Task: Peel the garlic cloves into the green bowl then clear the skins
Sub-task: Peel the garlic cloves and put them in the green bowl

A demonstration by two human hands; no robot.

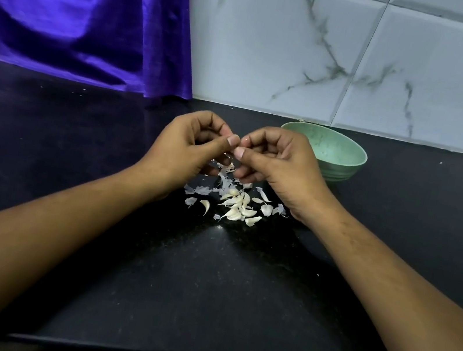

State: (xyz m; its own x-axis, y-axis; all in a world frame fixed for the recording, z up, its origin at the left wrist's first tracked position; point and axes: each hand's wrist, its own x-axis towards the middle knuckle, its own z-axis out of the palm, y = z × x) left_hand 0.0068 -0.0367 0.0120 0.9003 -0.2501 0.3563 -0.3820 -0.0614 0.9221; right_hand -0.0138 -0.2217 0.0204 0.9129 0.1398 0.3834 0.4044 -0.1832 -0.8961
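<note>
On the black counter (207, 278), a small heap of garlic cloves (238, 207) lies among papery skins (200, 190). Just above it, the left hand (189, 143) and right hand (275, 164) meet, fingers curled, thumbs tip to tip; whatever they pinch is hidden. A green bowl (335, 153) sits just behind the right hand, near a marbled tile wall (276, 45).

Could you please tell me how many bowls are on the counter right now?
1. The green bowl stands on the black counter near the tiled wall, just beyond the right hand. No other shows.
</note>
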